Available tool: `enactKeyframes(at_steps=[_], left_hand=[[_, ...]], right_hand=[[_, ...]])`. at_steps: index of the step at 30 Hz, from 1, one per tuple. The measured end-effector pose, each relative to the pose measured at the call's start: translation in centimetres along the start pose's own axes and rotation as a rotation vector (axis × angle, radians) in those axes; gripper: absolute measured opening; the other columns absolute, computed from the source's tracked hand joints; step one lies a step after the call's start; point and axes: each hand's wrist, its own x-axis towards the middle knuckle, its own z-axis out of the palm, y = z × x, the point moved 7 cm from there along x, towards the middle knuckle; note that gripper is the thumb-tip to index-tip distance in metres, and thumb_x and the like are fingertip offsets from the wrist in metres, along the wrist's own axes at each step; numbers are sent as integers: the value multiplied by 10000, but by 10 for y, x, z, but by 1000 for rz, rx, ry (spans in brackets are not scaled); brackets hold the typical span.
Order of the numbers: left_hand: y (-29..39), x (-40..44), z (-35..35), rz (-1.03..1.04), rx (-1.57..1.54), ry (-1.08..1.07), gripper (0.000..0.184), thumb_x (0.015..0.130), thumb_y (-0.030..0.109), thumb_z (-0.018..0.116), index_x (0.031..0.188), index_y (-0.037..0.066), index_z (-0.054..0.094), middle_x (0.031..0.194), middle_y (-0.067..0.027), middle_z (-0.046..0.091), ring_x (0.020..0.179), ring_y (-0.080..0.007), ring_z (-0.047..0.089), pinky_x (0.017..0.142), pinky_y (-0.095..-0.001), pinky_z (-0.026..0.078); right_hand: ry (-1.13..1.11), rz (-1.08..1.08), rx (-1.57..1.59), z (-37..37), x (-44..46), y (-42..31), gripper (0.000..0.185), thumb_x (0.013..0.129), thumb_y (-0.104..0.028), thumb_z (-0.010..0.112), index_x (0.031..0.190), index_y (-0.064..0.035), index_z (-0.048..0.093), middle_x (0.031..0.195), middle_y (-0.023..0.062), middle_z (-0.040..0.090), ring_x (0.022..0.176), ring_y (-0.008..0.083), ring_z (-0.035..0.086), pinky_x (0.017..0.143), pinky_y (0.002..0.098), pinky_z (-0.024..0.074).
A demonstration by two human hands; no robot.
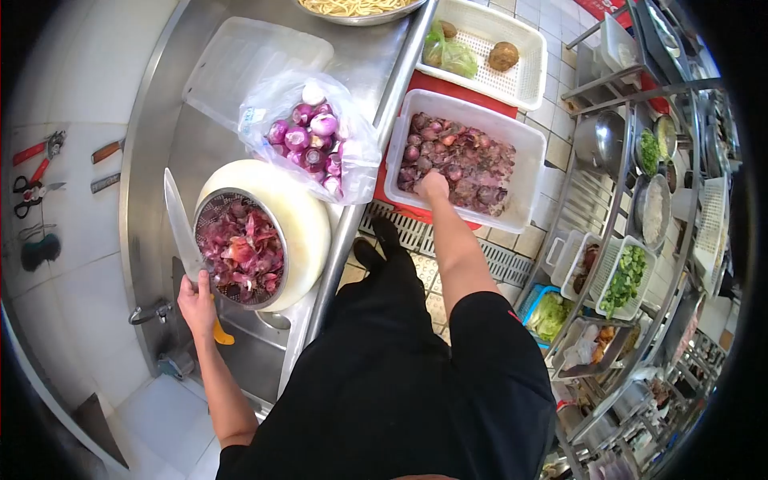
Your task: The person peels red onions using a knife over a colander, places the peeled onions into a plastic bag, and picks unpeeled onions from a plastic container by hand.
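**Clerk:** Left hand (196, 302), between 8 and 9 o'clock in the view?

**Keeper:** Closed round the yellow handle of 1 knife (181, 228); broad blade, tip aimed between 11 and 12 o'clock from the hand.

**Clerk:** Right hand (433, 187)?

**Keeper:** Between 1 and 2 o'clock, lowered into 1 white tub (528, 172). Fingers partly hidden among unpeeled purple onions (456, 168); cannot tell whether they pinch any.

**Clerk:** Items about the knife?

**Keeper:** 1 perforated metal colander (222, 200) at 9 o'clock, just beside the blade, holding loose purple skins (242, 246). Beneath it, 1 thick round pale block (310, 234).

**Clerk:** At 11 o'clock?

**Keeper:** 1 clear plastic bag (362, 154), open, with peeled onions (308, 136), purple and white, on the metal counter (364, 68).

**Clerk:** Beyond the tub?

**Keeper:** 1 white basket (536, 68) at 1 o'clock, containing 1 round brown item (503, 56) and bagged pale green leaves (456, 58). At 12 o'clock, 1 bowl of noodles (352, 6). At 3 o'clock, metal shelving with food containers.
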Motion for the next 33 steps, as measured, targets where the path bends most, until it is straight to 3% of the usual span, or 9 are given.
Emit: enactKeyframes(at_steps=[2, 6, 10, 16, 18, 21, 24, 25, 33], left_hand=[[1, -1, -6, -8, -33, -8, 279, 1018, 279, 658, 1001, 0, 653, 730, 20, 602, 656, -45, 471, 603, -250, 408], [-6, -8, -14, 9, -179, 1, 257, 1025, 252, 648, 1019, -5, 659, 790, 35, 622, 696, -39, 491, 626, -243, 420], [-24, -17, -15, 10, -306, 2, 226, 1016, 228, 655, 1051, 6, 677, 819, 19, 646, 724, -53, 540, 655, -253, 455], [15, -36, 17, 5, -343, -190, 454, 765, 310, 887, 1056, 24, 688, 852, -45, 700, 775, -148, 629, 715, -337, 514], [55, -37, 23, 231, -547, -143, 529, 713, 380, 917, 1042, 27, 700, 839, -81, 707, 759, -171, 652, 725, -356, 527], [67, -32, 22, 278, -268, -152, 675, 624, 516, 931, 1006, 9, 702, 829, -141, 713, 748, -247, 693, 734, -386, 538], [83, -37, -2, 313, -462, -166, 746, 573, 592, 921, 949, -7, 684, 841, -167, 725, 791, -298, 723, 741, -403, 543], [78, -34, -7, 307, -310, -173, 691, 597, 445, 973, 1071, 26, 695, 824, -70, 726, 724, -155, 672, 710, -311, 531], [44, -38, -46, 318, -255, -120, 744, 626, 631, 894, 1013, 27, 701, 754, -98, 712, 674, -212, 690, 668, -350, 541]], right_hand=[[-1, 0, 0, 9, 22, 9, 751, 722, -392, 831, 1301, 11, 574, 1217, 267, 683, 1172, 355, 667, 1000, 421, 535], [-356, -202, 853, -43, -38, 11, 532, 901, 52, 623, 1396, -116, 524, 1114, 69, 654, 929, 222, 670, 747, 349, 606], [-721, -527, 1515, -129, -135, -24, 541, 949, -136, 698, 1444, -130, 479, 1335, 109, 569, 1115, 239, 614, 863, 399, 552], [-968, -944, 1372, -157, -294, -177, 611, 960, -298, 689, 1480, -113, 427, 1307, 135, 581, 1034, 296, 629, 820, 382, 518], [-1171, -989, 1377, -137, -351, -226, 627, 957, -371, 667, 1459, -57, 461, 1302, 137, 577, 931, 297, 591, 731, 356, 456], [-1408, -988, 1266, -88, -407, -268, 640, 940, -379, 679, 1447, -47, 472, 1295, 118, 585, 952, 278, 577, 763, 370, 442], [-1263, -907, 1211, -50, -447, -284, 728, 922, -388, 690, 1495, -47, 399, 1320, 108, 576, 985, 221, 577, 757, 351, 432], [-1340, -920, 1187, -37, -457, -291, 755, 931, -390, 683, 1520, -56, 349, 1317, 97, 572, 1005, 202, 569, 786, 350, 431], [-1102, -1168, 1123, -14, -509, -306, 659, 1015, -429, 595, 1505, -81, 326, 1313, 73, 554, 1092, 189, 561, 862, 349, 457]])
